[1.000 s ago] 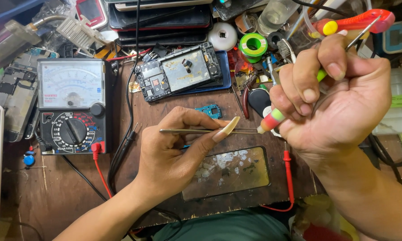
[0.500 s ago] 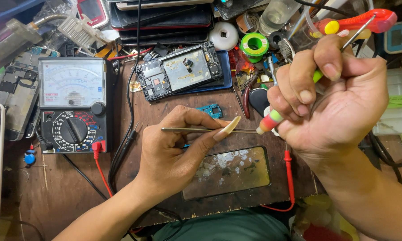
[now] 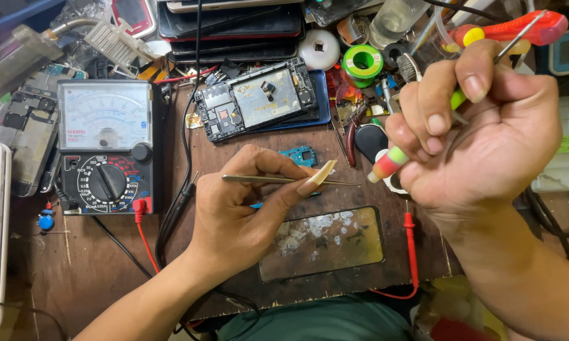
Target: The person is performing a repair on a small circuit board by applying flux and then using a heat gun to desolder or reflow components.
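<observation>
— What are your hands holding?
— My left hand (image 3: 246,208) pinches metal tweezers (image 3: 278,180), just below the opened phone (image 3: 259,101). My right hand (image 3: 480,139) is closed around a striped screwdriver (image 3: 391,163), right of that phone, above the worktop (image 3: 107,252).

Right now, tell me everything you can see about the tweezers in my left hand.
The tweezers are slim, straight and metallic with a dull brassy sheen. They lie nearly level, their fine tip pointing right toward the right hand without reaching it. The left hand pinches them between thumb and fingers, the long thumbnail resting near the front part. They hang above the brown wooden bench. Whether the tip holds anything cannot be told.
</observation>
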